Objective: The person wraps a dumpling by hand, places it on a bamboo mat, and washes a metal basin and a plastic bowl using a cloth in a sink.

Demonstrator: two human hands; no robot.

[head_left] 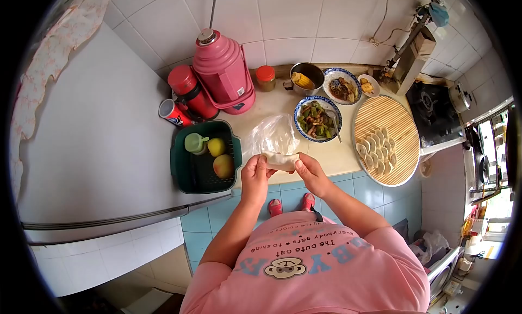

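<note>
A pale, elongated piece of dough is held between both hands above the counter's front edge. My left hand has its fingers closed on the dough's left end. At the right end, my right hand grips it with thumb and fingers. Just behind the dough lies a crumpled clear plastic bag on the counter. To the right, a round slatted tray carries several folded dumplings in rows.
A green basket with fruit stands left. Behind are a pink thermos, a red flask, a red-lidded jar, a pot with corn, a bowl of vegetables and a plate of food. A stove is right.
</note>
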